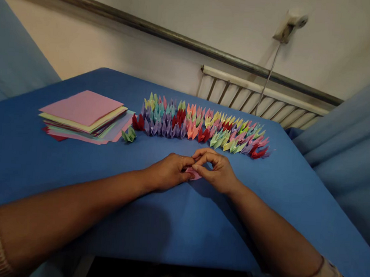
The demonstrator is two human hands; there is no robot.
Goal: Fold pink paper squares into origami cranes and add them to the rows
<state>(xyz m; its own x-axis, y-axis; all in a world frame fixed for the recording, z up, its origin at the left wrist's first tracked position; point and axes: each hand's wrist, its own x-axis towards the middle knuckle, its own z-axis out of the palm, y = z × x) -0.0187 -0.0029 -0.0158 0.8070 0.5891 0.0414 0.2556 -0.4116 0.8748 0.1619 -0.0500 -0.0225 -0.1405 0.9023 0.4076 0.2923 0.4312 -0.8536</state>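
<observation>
A small folded piece of pink paper [194, 173] lies between my two hands, low over the blue tabletop. My left hand [171, 171] grips it from the left, thumb along its near side. From the right, my right hand [216, 169] pinches the paper with thumb and index finger. Most of the paper is hidden by the fingers, so its folds cannot be made out. Just beyond the hands stand rows of folded paper cranes [181, 123] in many colours. A single green crane [129, 134] sits apart at their left front.
A stack of square coloured paper sheets [84, 108], pink on top, lies at the left. The blue-covered table [84, 178] reaches toward a wall with a pipe [148, 29] and a radiator [239, 93]. Blue curtains [359, 138] hang at both sides.
</observation>
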